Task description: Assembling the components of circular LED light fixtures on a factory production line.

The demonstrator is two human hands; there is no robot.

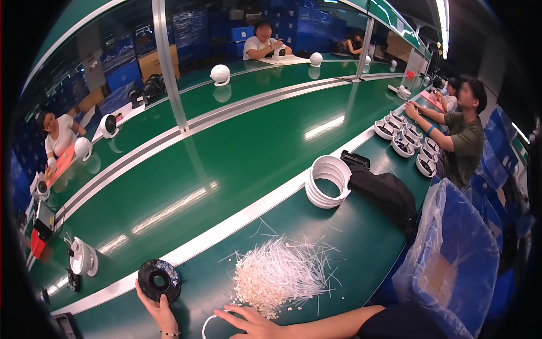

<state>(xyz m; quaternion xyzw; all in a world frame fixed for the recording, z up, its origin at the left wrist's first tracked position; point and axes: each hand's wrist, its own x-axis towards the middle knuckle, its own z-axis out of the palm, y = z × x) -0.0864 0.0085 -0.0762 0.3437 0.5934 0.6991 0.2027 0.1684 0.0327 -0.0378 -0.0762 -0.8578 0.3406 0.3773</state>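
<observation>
My left hand (157,312) is closed on a black round housing (148,288) with a hole in its middle and a small blue circuit board (169,273) on its right side. The thumb lies over the near rim. To the right, my right hand (251,323) reaches in from the right, its fingers stretched out and apart. A white cable (206,326) curves up to its fingertips; whether they grip it is hidden. Just beyond this hand lies a heap of thin white strips (288,265) and small cream-coloured pieces (251,285).
A ribbed white ring housing (327,182) and a black cloth bundle (384,198) lie beyond the heap. Along the left runs a green conveyor belt (243,147). A plastic-lined blue bin (451,254) stands at right. A co-worker (466,133) works beside several white bowl-shaped parts (403,146).
</observation>
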